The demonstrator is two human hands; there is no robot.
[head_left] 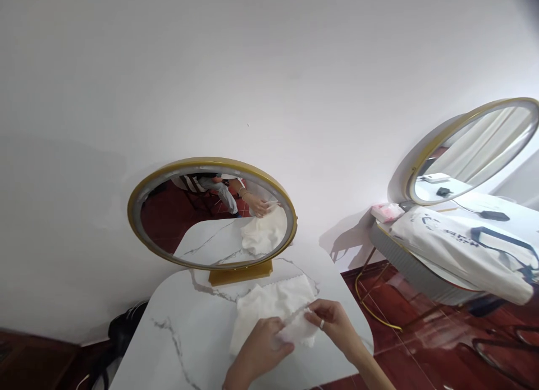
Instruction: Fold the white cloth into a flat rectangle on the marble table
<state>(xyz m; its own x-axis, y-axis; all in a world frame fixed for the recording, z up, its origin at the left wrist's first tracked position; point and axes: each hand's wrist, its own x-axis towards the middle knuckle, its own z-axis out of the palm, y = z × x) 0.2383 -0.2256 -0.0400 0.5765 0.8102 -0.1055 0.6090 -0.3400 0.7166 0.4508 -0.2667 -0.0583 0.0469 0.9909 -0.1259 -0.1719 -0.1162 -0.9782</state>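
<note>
Pinching cloth (pixel 275 300) w/ both hands: left hand (pixel 259 348) & right hand (pixel 332 322) fingers closed on its near edge, rest on table (pixel 185 328). Risk: hard tug could drag cloth against mirror (pixel 213 210) base, tipping it.

Salon or dressing room, round gold-framed mirrors (pixel 213 210), marble-topped tables (pixel 181 328)

Two bare forearms stretched in from the lower edge, left hand (pixel 261 345) curled knuckles-up, right hand (pixel 333 321) — ring on one finger — fingertips pinched, hands close together
</note>
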